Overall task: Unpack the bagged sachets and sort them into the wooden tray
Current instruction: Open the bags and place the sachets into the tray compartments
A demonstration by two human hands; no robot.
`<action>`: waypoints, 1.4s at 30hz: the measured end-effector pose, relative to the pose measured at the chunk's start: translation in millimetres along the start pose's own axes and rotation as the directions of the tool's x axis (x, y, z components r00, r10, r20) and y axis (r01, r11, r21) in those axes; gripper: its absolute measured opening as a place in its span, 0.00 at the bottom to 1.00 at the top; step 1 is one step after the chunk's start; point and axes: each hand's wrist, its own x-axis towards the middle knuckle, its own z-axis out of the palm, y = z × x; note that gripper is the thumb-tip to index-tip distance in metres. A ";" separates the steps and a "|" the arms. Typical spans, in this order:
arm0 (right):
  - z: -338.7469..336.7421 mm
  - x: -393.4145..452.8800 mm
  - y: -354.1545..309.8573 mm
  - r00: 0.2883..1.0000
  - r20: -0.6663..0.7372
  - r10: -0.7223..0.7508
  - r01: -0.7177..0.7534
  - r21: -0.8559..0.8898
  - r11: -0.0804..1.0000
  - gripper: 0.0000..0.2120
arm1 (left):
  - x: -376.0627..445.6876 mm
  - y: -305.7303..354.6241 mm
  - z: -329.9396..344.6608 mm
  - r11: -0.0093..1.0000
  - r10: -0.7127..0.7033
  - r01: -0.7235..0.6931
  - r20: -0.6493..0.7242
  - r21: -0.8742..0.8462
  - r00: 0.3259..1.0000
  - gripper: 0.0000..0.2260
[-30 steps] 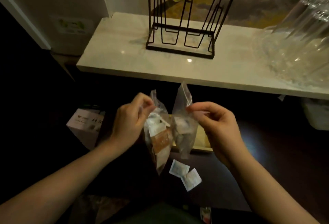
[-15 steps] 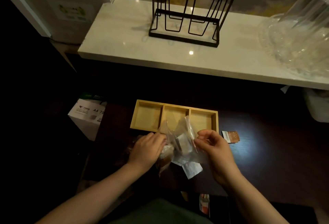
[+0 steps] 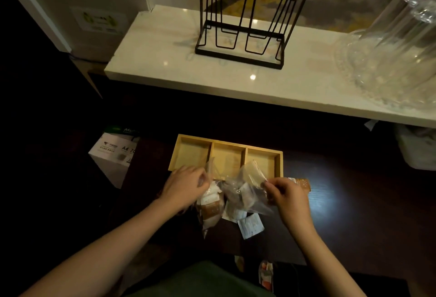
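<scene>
A clear plastic bag (image 3: 238, 192) of white and brown sachets lies low over the dark table, just in front of the wooden tray (image 3: 174, 157). My left hand (image 3: 186, 185) pinches the bag's left edge and my right hand (image 3: 285, 194) pinches its right edge, pulling the mouth apart. The tray has three compartments, all bare. A stack of white and brown sachets (image 3: 211, 209) shows through the bag's left half. Two loose white sachets (image 3: 250, 226) lie on the table under the bag. A brown sachet (image 3: 303, 183) lies behind my right hand.
A pale marble shelf (image 3: 165, 67) runs above the table, carrying a black wire rack (image 3: 245, 25) and clear plastic ware (image 3: 391, 60). A white paper box (image 3: 111, 155) stands left of the tray. Small packets (image 3: 265, 275) lie near the table's front edge.
Both hands have lowered the bag from chest height down to the table, uncovering the tray. Since half a second ago the hands have drawn slightly further apart.
</scene>
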 end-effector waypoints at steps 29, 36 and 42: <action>24.8 6.4 -55.4 0.929 0.366 0.061 -0.280 0.582 0.763 0.09 | -20.1 79.9 -38.7 0.518 -0.144 0.214 0.162 -0.828 0.976 0.10; 21.3 8.0 -56.5 0.899 0.429 0.094 -0.366 0.614 0.700 0.06 | -17.7 77.4 -50.5 0.675 -0.077 0.104 0.071 -0.731 0.995 0.11; 19.9 12.4 -62.2 0.962 0.231 0.145 -0.238 0.449 0.862 0.07 | -18.8 77.1 -51.5 0.743 -0.075 0.074 0.028 -0.665 0.997 0.12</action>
